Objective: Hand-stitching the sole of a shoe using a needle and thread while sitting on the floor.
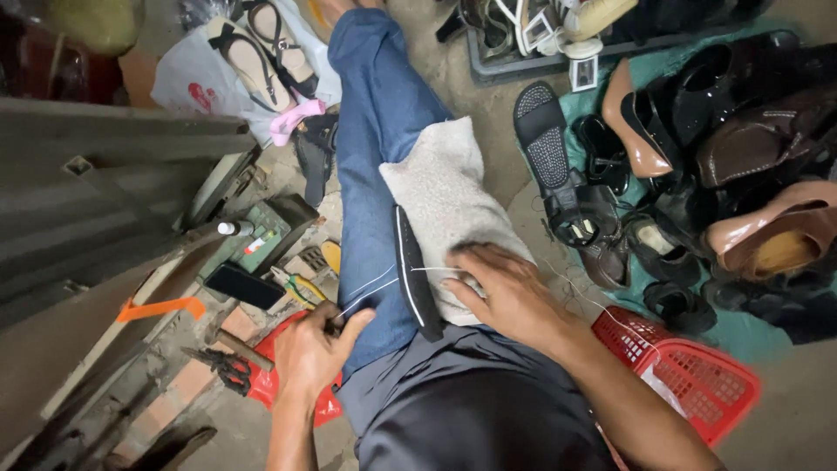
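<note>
Stitching a dark sole across the lap

Grey cloth (445, 205) covers the thigh; the dark sole (411, 270) lies along its left edge, long axis running away from the body. Right hand (510, 292) presses sole and cloth; left hand (314, 349), clenched, draws white thread (370, 288) leftward.

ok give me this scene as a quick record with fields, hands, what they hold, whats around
left hand: closed on a small tool, white thread running from it
right hand: pressing on a grey cloth
work piece: dark shoe sole on edge across the lap, beside the cloth
lap: blue jeans
left side: pliers, hammer
right side: red basket, many shoes on a green mat
</note>
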